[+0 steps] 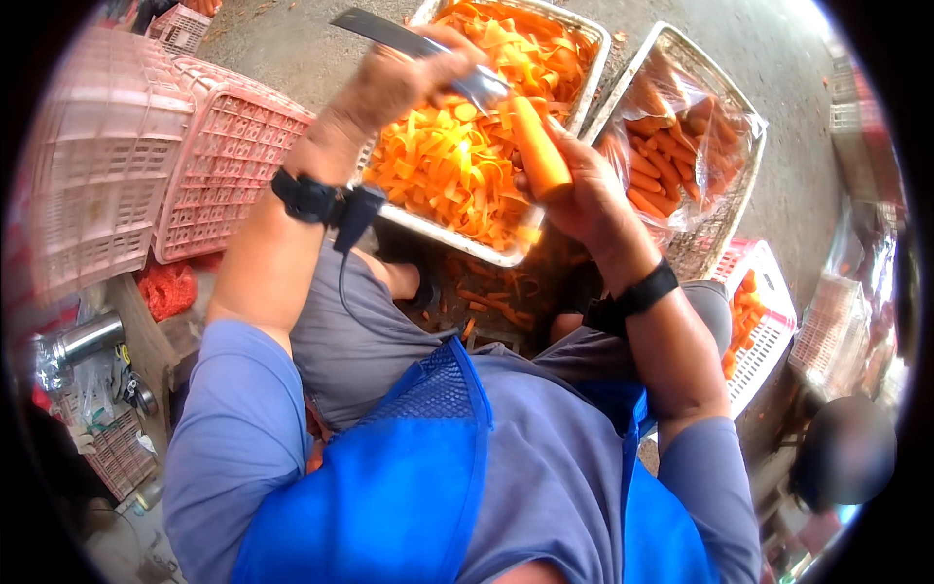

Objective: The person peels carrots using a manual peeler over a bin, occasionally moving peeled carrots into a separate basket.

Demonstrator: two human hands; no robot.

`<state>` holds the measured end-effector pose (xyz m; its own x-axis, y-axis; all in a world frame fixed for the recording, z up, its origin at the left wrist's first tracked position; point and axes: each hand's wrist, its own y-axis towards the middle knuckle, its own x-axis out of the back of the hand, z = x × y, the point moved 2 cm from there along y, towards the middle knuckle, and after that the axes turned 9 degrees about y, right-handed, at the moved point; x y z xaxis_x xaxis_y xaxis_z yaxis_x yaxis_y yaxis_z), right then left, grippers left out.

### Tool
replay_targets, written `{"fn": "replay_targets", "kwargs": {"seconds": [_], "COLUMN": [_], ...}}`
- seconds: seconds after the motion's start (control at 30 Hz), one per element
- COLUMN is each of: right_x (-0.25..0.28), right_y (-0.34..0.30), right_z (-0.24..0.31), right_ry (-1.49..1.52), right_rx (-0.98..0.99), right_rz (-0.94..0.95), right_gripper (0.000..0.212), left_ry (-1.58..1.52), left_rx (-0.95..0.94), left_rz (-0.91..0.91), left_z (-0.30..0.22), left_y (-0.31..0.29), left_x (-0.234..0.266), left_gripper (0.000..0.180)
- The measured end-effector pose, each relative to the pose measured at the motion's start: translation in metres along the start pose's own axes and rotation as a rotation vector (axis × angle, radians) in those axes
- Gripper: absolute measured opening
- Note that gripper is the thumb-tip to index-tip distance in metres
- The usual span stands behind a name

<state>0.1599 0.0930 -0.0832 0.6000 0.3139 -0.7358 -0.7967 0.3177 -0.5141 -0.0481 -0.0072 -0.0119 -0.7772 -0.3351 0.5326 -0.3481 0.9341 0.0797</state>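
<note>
Blue vest [360, 496]; left hand [397, 86] grips peeler [484, 90], right hand [588, 193] carrot [538, 151]

No legible text, labels, brands, numbers or signs before me — none readable on what I wear or hold, none on nearby surfaces, outer edges too blurred to tell.

Head fisheye, only view: near, above and behind the grip on the carrot [538, 151], facing down; vest [365, 496] behind grip.
</note>
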Motion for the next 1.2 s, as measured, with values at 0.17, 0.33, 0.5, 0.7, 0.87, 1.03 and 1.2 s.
{"fn": "replay_targets", "kwargs": {"seconds": [0.17,0.33,0.5,0.7,0.87,1.03,1.2], "right_x": [-0.009,-0.006,0.003,0.009,-0.004,-0.01,0.003], "right_y": [0.0,-0.004,-0.005,0.003,-0.008,-0.016,-0.005], "right_z": [-0.004,-0.002,0.0,0.0,-0.004,0.001,-0.001], "right_ry": [-0.01,0.014,0.213,-0.006,-0.128,-0.064,0.028], "right_rx": [-0.02,-0.074,-0.141,-0.089,-0.098,-0.131,-0.174], "right_rz": [0.094,0.158,0.232,0.154,0.16,0.261,0.25], "right_gripper": [0.038,0.037,0.041,0.039,0.043,0.048,0.045], "left_ry": [-0.197,-0.087,-0.273,-0.183,-0.187,-0.265,-0.152], "left_rx": [-0.32,-0.12,0.056,-0.2,-0.007,0.116,-0.107], "left_rz": [0.249,0.036,-0.116,0.241,0.204,-0.103,0.04], "left_z": [-0.03,0.004,0.024,-0.039,-0.016,0.039,-0.013], "left_y": [-0.015,0.0,0.009,-0.023,-0.008,0.016,-0.006], "left_x": [-0.059,-0.015,0.029,-0.044,-0.03,0.026,-0.011], "left_gripper": [0.011,0.017,0.017,0.013,0.014,0.016,0.019]}}
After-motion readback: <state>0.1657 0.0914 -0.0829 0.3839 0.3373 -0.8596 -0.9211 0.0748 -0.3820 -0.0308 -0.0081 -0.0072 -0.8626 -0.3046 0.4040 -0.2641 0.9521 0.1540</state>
